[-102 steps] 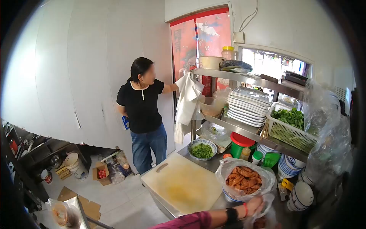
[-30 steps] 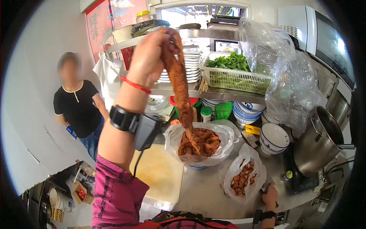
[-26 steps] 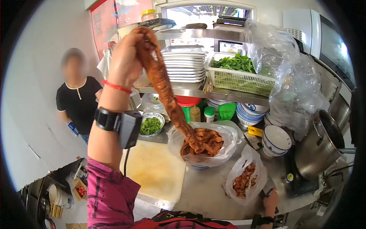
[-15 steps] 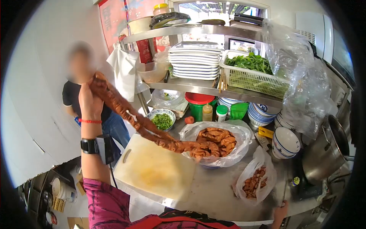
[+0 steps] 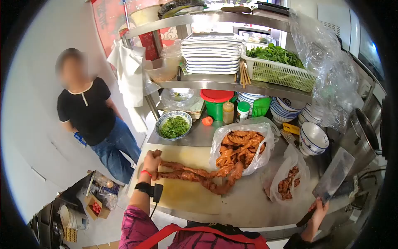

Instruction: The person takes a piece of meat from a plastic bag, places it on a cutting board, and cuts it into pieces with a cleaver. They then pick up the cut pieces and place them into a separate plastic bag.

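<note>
My left hand [image 5: 151, 162] is closed around the end of a long, wrinkled brown braised intestine [image 5: 186, 174], at the upper left of the pale cutting board [image 5: 178, 201]. The strand lies doubled across the board, with its far part running into an open clear plastic bag [image 5: 265, 155] full of more of the same brown lengths. At the counter's right front, my right hand [image 5: 319, 212] grips the handle of a cleaver [image 5: 334, 174], whose broad blade points up and away. Left of the blade, a smaller plastic bag [image 5: 306, 174] holds chopped brown pieces.
A bowl of chopped greens [image 5: 173, 125] stands behind the board. Stacked bowls [image 5: 314, 139] and a large metal pot [image 5: 360, 141] occupy the right side. Above, a shelf [image 5: 199, 83] carries plates and a basket of leaves [image 5: 282, 76]. A person [image 5: 89, 112] stands at the left.
My left hand has come down from high on the left, laying the intestine on the board. The cleaver now shows raised in my right hand. The view has shifted.
</note>
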### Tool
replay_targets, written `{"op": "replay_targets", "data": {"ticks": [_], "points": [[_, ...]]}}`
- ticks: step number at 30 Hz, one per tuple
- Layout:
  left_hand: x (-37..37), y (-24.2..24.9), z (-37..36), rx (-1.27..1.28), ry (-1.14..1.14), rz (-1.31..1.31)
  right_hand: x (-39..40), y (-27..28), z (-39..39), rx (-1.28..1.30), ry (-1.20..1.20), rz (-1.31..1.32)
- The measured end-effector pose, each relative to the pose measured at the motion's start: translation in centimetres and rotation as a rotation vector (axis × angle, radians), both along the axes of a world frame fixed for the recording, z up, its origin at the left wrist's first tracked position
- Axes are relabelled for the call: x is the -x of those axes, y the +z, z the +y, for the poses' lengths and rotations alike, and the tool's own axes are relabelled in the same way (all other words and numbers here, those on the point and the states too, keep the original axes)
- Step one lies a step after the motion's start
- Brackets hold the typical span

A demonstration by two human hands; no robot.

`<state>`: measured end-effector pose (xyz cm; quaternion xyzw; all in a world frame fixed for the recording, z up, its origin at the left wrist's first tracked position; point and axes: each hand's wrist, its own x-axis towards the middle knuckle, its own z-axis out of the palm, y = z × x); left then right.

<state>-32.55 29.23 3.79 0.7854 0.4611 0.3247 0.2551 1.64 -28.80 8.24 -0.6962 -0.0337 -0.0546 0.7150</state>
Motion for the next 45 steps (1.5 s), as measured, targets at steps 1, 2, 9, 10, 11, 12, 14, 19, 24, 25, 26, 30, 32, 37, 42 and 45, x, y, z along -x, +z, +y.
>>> {"op": "replay_targets", "data": {"ticks": [1, 2, 9, 10, 11, 12, 14, 19, 24, 25, 26, 30, 32, 37, 42, 45], "points": [[-1.1, -0.7, -0.9, -0.224, 0.047, 0.181, 2.1, 1.9, 1.8, -0.014, 0.006, -0.019], [-2.5, -0.1, -2.7, -0.366, 0.060, 0.231, 3.0, 1.9, 2.2, -0.022, 0.038, -0.007], [-9.9, 0.4, -16.3, -0.342, -0.833, 0.065, 8.4, 1.0, 3.9, -0.011, 0.184, 0.025], [-11.0, 0.2, -17.3, -0.335, -0.848, 0.059, 9.2, 1.1, 3.9, 0.008, 0.206, 0.049], [-12.1, 0.1, -18.0, -0.319, -0.726, -0.063, 9.8, 1.2, 3.9, 0.022, 0.226, 0.070], [-12.8, 0.0, -18.2, -0.302, -0.601, -0.183, 10.1, 0.5, 3.9, -0.007, 0.170, 0.069], [-14.1, -1.1, -17.5, -0.184, -0.646, -0.152, 11.1, 1.1, 4.2, 0.016, 0.204, 0.065], [-13.7, 1.0, -14.6, 0.446, -0.870, -0.157, 12.7, 2.9, 6.0, 0.032, 0.144, 0.137], [-9.9, 8.8, -11.0, 0.951, -0.764, -0.581, 13.0, 3.1, 7.1, 0.009, 0.318, 0.085], [-9.1, 9.7, -10.4, 1.006, -0.729, -0.688, 13.0, 2.9, 7.5, -0.004, 0.342, 0.063], [-8.5, 10.2, -10.0, 0.972, -0.670, -0.844, 12.9, 2.6, 7.7, -0.008, 0.351, 0.062], [-5.4, 12.8, -9.4, 0.882, -0.656, -1.167, 12.7, 1.6, 8.6, -0.039, 0.372, 0.109], [-3.2, 12.6, -7.7, 0.928, -0.564, -1.456, 13.0, 1.8, 9.4, -0.040, 0.381, 0.111], [1.1, 11.3, -4.2, 0.632, -0.563, -1.201, 13.5, 2.0, 10.9, 0.005, 0.399, 0.243], [5.7, 6.6, -2.7, 0.780, -0.305, -1.499, 14.0, 1.6, 11.9, 0.046, 0.455, 0.252], [5.6, 5.2, -2.4, 0.697, -0.152, -1.471, 14.4, 2.5, 12.8, 0.088, 0.474, 0.237]]}}
